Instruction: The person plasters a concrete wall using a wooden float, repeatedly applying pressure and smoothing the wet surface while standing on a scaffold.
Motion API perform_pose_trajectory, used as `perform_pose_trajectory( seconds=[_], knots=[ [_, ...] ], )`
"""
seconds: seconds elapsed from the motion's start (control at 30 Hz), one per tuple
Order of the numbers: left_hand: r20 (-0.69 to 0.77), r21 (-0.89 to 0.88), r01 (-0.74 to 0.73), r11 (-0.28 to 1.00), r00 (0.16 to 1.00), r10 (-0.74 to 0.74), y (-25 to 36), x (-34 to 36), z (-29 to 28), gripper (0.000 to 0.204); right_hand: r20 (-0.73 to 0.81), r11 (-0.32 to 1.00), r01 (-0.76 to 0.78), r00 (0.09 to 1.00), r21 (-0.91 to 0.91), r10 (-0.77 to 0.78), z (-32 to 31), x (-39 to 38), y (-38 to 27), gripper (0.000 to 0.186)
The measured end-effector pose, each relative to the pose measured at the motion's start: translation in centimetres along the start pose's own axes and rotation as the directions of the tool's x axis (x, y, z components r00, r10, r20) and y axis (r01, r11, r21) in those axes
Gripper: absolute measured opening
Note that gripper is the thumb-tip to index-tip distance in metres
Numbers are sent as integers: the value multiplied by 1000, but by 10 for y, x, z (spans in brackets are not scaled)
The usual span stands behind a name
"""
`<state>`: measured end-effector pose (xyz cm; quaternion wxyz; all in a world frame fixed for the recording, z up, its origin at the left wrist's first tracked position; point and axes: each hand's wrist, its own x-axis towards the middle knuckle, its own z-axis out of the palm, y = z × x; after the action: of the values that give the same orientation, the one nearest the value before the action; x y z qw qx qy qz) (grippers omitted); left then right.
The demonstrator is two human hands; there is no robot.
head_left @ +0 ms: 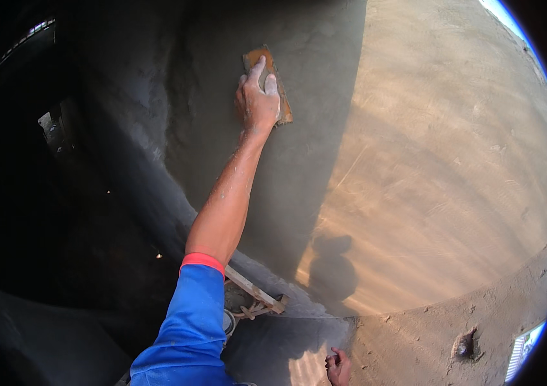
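Note:
My left hand (258,96) grips a rectangular orange-brown plastering float (281,106) against the dark grey plastered wall (305,148), high in the middle of the view. My forearm, in a blue sleeve with a red cuff, stretches up to it from the bottom. At the lower edge, right of centre, my right hand (338,368) shows partly, fingers loosely bent and apart, with nothing visible in it. The wall's right part (440,148) is sunlit, sandy beige and streaked, with my shadow low on it.
A wooden bar (254,289) and a round container (228,321) sit below the wall, partly behind my arm. A rough ledge (402,341) with a hole (465,344) runs along the lower right. The left side is in deep shade, with small bright openings (48,125).

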<state>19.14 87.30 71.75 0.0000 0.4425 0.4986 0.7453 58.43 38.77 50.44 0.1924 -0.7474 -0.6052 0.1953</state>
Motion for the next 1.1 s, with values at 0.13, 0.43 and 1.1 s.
perform_pose_trajectory(
  seconds=[0.13, 0.43, 1.1],
  knots=[
    [213, 54, -292, 955, 938, 275, 44, -59, 17, 45, -6, 998, -61, 998, -18, 61, -7, 0, 21, 32],
    [-32, -45, 127, 991, 991, -128, 1, 17, 2, 43, -46, 989, -16, 999, -150, 10, -17, -18, 9, 31],
    [226, -6, -213, 977, 951, 209, 7, -133, 15, 49, 114, 990, 101, 989, -96, -90, 21, 38, -20, 30]
  ],
)
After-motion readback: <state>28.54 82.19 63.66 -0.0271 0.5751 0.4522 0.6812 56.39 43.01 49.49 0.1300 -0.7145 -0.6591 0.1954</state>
